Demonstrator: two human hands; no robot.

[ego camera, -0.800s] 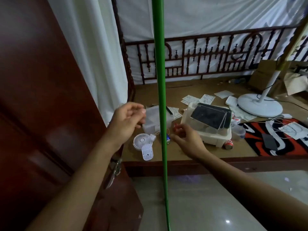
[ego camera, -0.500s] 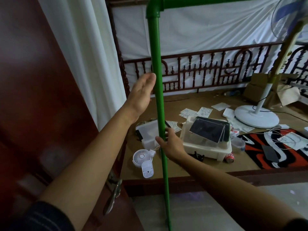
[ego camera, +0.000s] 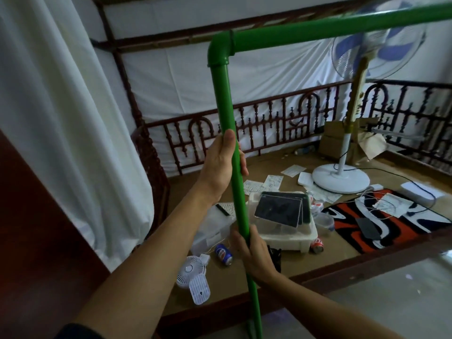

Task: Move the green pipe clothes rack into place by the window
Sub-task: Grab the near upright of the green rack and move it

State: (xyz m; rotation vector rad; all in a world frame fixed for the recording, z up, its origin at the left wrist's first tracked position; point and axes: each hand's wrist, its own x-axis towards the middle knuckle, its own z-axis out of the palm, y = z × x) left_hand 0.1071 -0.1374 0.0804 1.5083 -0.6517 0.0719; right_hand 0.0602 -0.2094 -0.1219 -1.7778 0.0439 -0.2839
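Note:
The green pipe clothes rack (ego camera: 223, 101) stands right in front of me: one upright post runs from the floor to an elbow joint at the top, where a horizontal bar goes off to the upper right. My left hand (ego camera: 220, 165) is wrapped around the post at mid-height, thumb pointing up. Lower down, my right hand (ego camera: 254, 253) grips the same post. The post's foot is cut off by the bottom edge of the view.
A wooden platform bed with a carved dark rail (ego camera: 281, 123) lies behind the rack, littered with a white foam box (ego camera: 283, 238), papers, cans and a small white fan (ego camera: 193, 270). A standing fan (ego camera: 342, 177) is at the right, a white curtain (ego camera: 61, 118) and a dark wooden door (ego camera: 36, 241) at the left.
My left hand rose and closed around the post; my right hand closed on it lower down. The view tilted up, showing the elbow and top bar.

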